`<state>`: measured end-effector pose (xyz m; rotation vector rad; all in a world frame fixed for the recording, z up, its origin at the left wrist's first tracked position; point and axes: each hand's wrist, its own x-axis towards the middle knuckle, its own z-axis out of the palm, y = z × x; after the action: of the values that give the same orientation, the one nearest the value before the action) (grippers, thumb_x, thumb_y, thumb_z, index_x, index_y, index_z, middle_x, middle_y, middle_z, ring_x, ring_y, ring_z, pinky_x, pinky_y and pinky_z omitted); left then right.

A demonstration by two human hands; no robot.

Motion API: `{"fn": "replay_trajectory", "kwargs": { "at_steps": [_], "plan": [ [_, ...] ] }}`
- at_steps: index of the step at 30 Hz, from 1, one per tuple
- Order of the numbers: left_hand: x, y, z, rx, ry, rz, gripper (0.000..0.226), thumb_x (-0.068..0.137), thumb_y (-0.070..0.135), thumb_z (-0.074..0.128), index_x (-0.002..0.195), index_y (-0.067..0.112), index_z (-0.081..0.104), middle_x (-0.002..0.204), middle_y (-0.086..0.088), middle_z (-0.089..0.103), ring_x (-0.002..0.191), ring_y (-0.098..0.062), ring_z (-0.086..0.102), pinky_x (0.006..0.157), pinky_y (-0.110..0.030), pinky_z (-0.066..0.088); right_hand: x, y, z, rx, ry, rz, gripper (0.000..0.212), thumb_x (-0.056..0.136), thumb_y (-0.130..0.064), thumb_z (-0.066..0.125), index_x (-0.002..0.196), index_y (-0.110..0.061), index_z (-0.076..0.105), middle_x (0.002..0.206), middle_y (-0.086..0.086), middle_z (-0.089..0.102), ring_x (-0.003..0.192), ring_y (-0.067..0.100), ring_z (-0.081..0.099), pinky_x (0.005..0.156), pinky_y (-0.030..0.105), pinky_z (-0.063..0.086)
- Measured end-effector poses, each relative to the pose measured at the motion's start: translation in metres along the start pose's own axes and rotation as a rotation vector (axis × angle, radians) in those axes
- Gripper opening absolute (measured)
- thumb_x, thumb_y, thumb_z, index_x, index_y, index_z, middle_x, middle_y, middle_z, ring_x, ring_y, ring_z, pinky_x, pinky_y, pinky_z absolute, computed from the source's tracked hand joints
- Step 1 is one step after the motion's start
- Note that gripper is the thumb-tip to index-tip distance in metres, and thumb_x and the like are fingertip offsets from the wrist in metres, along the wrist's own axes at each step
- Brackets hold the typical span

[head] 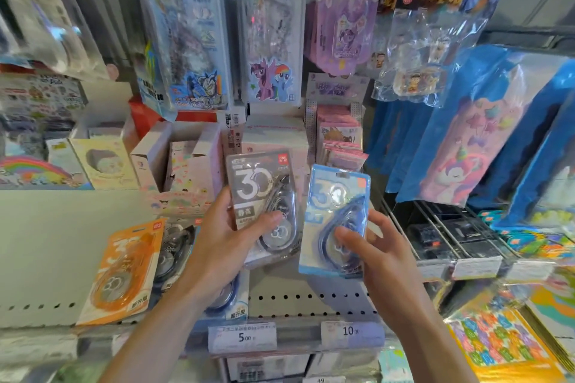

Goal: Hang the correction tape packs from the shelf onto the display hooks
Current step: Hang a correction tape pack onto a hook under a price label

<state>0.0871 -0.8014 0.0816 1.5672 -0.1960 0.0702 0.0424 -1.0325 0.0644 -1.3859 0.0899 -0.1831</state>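
Note:
My left hand [224, 246] grips a grey correction tape pack [259, 193] marked "30", thumb across its front, held upright above the shelf. Beside it, my right hand [378, 250] holds a blue correction tape pack [334, 196] of the same kind, thumb pressed on the blister. The two packs nearly touch at their edges. An orange correction tape pack [124, 270] leans on the shelf [311, 305] at lower left, with a dark pack [174, 252] behind it and another blue one [231, 295] partly hidden under my left wrist.
Pencil cases [270, 28] and a purple pack [345, 22] hang from hooks above. Open cardboard boxes [186, 158] stand at the shelf's back. Blue unicorn bags [466, 140] hang at right. Price labels [242, 337] line the shelf's front edge.

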Motion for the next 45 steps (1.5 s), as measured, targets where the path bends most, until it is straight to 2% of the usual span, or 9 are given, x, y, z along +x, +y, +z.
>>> {"fn": "replay_trajectory", "kwargs": {
  "at_steps": [7,12,16,21,26,30,35,40,45],
  "plan": [
    [-0.032,0.009,-0.04,-0.051,0.056,-0.018,0.043,0.066,0.042,0.088,0.104,0.047,0.07,0.108,0.01,0.08,0.1,-0.009,0.077,0.088,-0.038,0.055,-0.028,-0.001,0.036,0.009,0.004,-0.018,0.055,0.067,-0.024,0.093,0.116,-0.019,0.069,0.099,0.014,0.081,0.083,0.029,0.078,0.07,0.044,0.06],
    [-0.046,0.018,-0.092,-0.089,0.059,0.02,0.045,0.065,0.043,0.085,0.107,0.044,0.071,0.109,0.01,0.08,0.1,-0.009,0.076,0.085,-0.034,0.054,-0.041,0.0,0.087,0.026,0.006,-0.054,0.064,0.058,-0.033,0.087,0.116,-0.013,0.068,0.098,0.016,0.081,0.076,0.024,0.078,0.058,0.031,0.059],
    [-0.05,0.02,-0.153,-0.108,0.052,0.053,0.042,0.064,0.039,0.084,0.103,0.041,0.072,0.104,0.005,0.081,0.095,-0.014,0.078,0.078,-0.029,0.058,-0.05,0.007,0.14,0.01,0.014,-0.087,0.064,0.06,-0.022,0.094,0.117,-0.013,0.068,0.104,0.019,0.08,0.089,0.033,0.079,0.075,0.045,0.063],
    [-0.046,0.029,-0.25,-0.105,0.013,0.081,0.045,0.063,0.036,0.091,0.105,0.039,0.072,0.104,0.004,0.082,0.094,-0.017,0.079,0.074,-0.028,0.06,-0.064,0.013,0.228,0.041,0.099,-0.12,0.061,0.055,-0.031,0.088,0.112,-0.018,0.071,0.103,0.014,0.082,0.09,0.034,0.079,0.084,0.05,0.062],
    [-0.036,0.051,-0.331,-0.089,-0.04,0.15,0.042,0.068,0.026,0.091,0.104,0.038,0.073,0.1,0.005,0.082,0.086,-0.011,0.078,0.067,-0.02,0.058,-0.079,0.01,0.307,0.044,0.106,-0.14,0.068,0.058,-0.029,0.086,0.121,-0.016,0.065,0.102,0.012,0.082,0.087,0.031,0.08,0.066,0.038,0.066],
    [-0.028,0.069,-0.366,-0.082,-0.071,0.199,0.05,0.065,0.03,0.086,0.112,0.025,0.068,0.09,0.005,0.081,0.067,-0.006,0.074,0.052,-0.015,0.052,-0.084,0.002,0.351,0.013,0.123,-0.156,0.069,0.063,-0.026,0.084,0.127,-0.017,0.061,0.109,0.009,0.081,0.098,0.031,0.079,0.09,0.049,0.061],
    [-0.012,0.088,-0.392,-0.025,-0.09,0.281,0.043,0.072,0.025,0.087,0.109,0.035,0.069,0.102,0.005,0.081,0.083,-0.009,0.078,0.062,-0.02,0.058,-0.075,-0.01,0.39,0.001,0.107,-0.219,0.042,0.077,-0.006,0.08,0.115,-0.012,0.063,0.1,0.01,0.083,0.083,0.022,0.08,0.062,0.025,0.06],
    [0.007,0.119,-0.402,0.072,-0.065,0.394,0.045,0.076,0.02,0.082,0.117,0.026,0.066,0.104,0.009,0.081,0.089,-0.006,0.076,0.076,-0.02,0.058,-0.051,-0.027,0.408,-0.002,0.075,-0.268,0.033,0.088,0.001,0.074,0.117,-0.009,0.063,0.102,0.009,0.082,0.084,0.019,0.08,0.064,0.023,0.06],
    [0.019,0.147,-0.41,0.242,-0.015,0.486,0.038,0.087,0.014,0.08,0.113,0.035,0.065,0.105,0.019,0.079,0.094,-0.002,0.075,0.078,-0.016,0.054,-0.021,-0.059,0.419,0.0,0.03,-0.347,0.036,0.088,-0.004,0.075,0.122,-0.009,0.063,0.099,0.004,0.083,0.083,0.015,0.08,0.063,0.02,0.059]
  ]
}}
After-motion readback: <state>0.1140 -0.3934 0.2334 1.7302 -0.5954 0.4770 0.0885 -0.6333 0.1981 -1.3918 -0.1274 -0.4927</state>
